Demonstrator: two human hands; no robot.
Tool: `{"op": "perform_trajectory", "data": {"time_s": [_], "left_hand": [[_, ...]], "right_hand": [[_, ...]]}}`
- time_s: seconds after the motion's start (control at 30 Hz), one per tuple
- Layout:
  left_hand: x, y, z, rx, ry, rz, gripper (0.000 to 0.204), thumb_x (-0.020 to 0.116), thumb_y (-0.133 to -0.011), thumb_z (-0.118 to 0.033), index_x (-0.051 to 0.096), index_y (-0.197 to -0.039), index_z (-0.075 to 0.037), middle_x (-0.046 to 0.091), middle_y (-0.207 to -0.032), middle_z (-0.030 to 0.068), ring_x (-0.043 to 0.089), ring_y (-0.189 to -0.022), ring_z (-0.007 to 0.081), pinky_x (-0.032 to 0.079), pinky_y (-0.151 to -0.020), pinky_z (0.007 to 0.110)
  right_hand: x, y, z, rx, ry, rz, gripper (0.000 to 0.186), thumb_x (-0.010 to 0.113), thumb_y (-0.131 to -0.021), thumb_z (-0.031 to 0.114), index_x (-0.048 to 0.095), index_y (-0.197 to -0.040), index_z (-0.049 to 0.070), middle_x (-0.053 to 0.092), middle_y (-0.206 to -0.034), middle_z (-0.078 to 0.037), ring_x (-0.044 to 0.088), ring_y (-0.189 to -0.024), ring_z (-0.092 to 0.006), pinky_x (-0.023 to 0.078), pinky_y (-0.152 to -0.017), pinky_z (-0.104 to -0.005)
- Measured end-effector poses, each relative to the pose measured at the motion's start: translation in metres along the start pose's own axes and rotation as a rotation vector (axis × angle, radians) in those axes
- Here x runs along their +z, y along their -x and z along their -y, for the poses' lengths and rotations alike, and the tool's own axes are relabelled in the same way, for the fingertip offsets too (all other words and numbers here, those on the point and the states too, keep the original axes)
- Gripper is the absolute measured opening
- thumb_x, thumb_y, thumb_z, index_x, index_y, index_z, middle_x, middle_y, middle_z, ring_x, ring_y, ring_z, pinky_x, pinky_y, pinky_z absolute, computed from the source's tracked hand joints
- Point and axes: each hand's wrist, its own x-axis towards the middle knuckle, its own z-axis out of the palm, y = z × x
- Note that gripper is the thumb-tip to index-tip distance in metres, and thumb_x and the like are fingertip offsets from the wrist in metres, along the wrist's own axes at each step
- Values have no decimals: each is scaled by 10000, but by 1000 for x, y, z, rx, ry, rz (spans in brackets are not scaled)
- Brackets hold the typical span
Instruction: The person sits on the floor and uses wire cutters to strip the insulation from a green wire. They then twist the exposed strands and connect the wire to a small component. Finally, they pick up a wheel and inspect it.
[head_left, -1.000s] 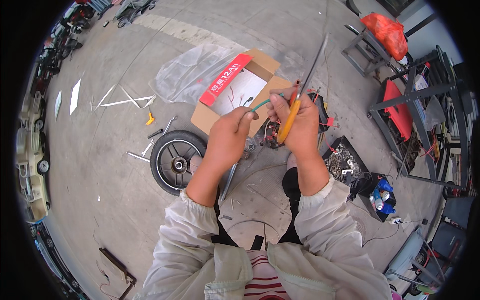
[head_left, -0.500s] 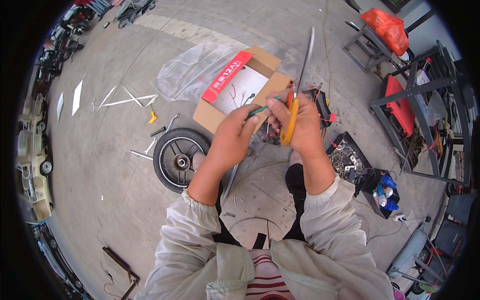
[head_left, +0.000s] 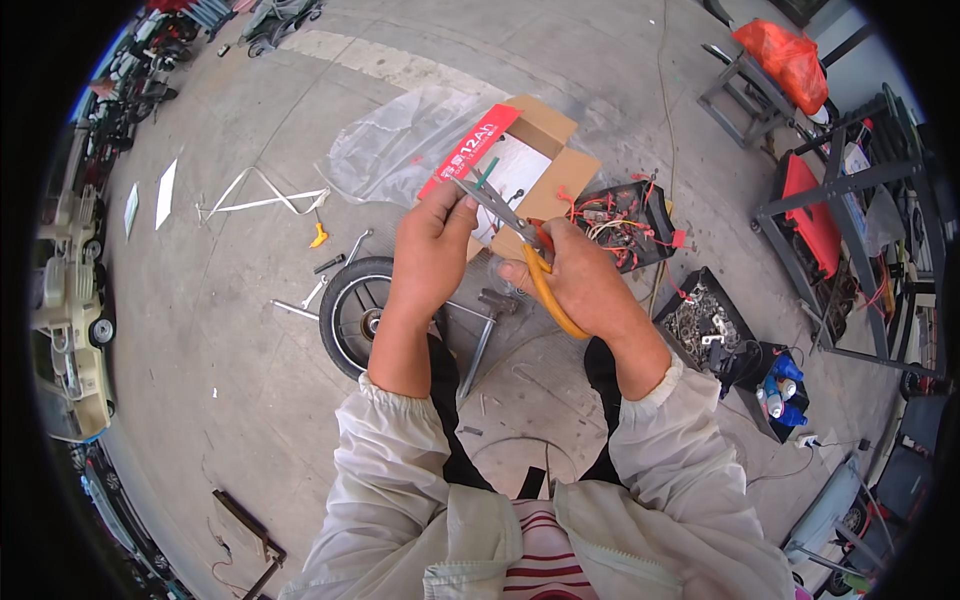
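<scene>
My right hand (head_left: 585, 275) is wrapped round the yellow-orange handles of a pair of scissors (head_left: 552, 295). Their metal blades point up and left, toward the fingers of my left hand (head_left: 430, 245). That hand is closed in a pinch at a thin green tube-like piece (head_left: 487, 173), which stands out past the fingertips and crosses the blades. Whether the blades touch it, I cannot tell. Beneath both hands stands an open cardboard box (head_left: 565, 180) with a red-and-white label, a white sheet and thin wires inside.
Right of the box sits a black case (head_left: 660, 215) full of red and white wires. Nearer lie a tray of metal parts (head_left: 700, 320) and a bin of spray cans (head_left: 775, 395). A tyred wheel (head_left: 345, 320), wrenches and a yellow-handled tool (head_left: 318, 236) lie left.
The scissors have swung from pointing upward to pointing up-left, their blades now at the green piece. My left hand has shifted left and up; my right hand has moved left and down.
</scene>
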Motion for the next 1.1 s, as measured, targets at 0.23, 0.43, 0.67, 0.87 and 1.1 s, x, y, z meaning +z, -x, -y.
{"op": "perform_trajectory", "data": {"time_s": [0.23,0.43,0.67,0.87,1.1], "left_hand": [[2,2,-4,72,-69,60,134,550,-933,-106,594,-928,20,582,-781,99,527,-730,174,442,-699,302],[5,4,5,184,-90,-51,162,575,-940,-131,544,-867,9,478,-710,0,415,-700,77,393,-627,257],[4,7,-1,187,-88,-124,137,597,-914,-92,526,-847,5,485,-704,-4,418,-689,68,382,-608,235],[-1,7,0,192,-80,-123,129,609,-909,-85,536,-851,5,512,-710,-8,433,-698,62,385,-620,229],[-3,8,7,83,192,-58,91,589,-912,-59,627,-930,22,631,-805,39,539,-746,93,455,-684,259]], "right_hand": [[2,1,0,-19,8,45,722,696,-773,592,545,-978,-84,649,-878,-218,659,-823,-361,507,-738,-407],[10,1,6,27,-20,0,549,687,-835,445,561,-1007,-61,660,-862,-214,661,-806,-380,507,-720,-432],[15,2,8,4,57,-89,377,686,-806,261,562,-1002,-36,660,-863,-212,657,-822,-378,505,-714,-439],[15,1,13,-10,74,-83,394,698,-811,262,569,-1027,-41,663,-880,-202,658,-829,-377,505,-719,-447],[23,-2,2,-244,-8,-210,594,769,-770,402,526,-1020,-80,602,-942,-231,600,-924,-391,481,-788,-435]]}}
